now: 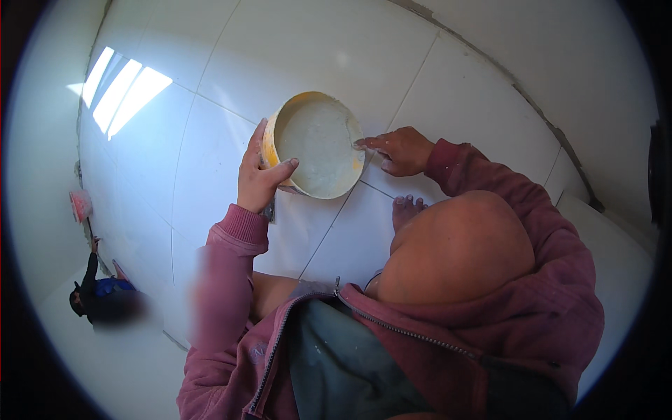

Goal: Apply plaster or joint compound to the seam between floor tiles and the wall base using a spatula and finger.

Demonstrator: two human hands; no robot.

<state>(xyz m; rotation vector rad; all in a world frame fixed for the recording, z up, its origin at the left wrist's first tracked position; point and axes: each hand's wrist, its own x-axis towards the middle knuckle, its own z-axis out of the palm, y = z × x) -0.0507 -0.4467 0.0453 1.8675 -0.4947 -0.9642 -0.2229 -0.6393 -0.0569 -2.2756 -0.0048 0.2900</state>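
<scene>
A yellow bucket holding pale wet paste is tilted toward me above a white tiled floor. My left hand grips the bucket's left rim, thumb hooked over the front wall. My right hand reaches in from the right, its fingertips touching the rim and the paste at the bucket's right side. My bent knee and bare toes show just below the bucket. Both arms wear maroon sleeves.
Large white tiles with thin joints cover the floor. A grey unfinished strip runs along the upper right. Another person crouches at the far left near a pink object. Sunlight patches fall at the upper left.
</scene>
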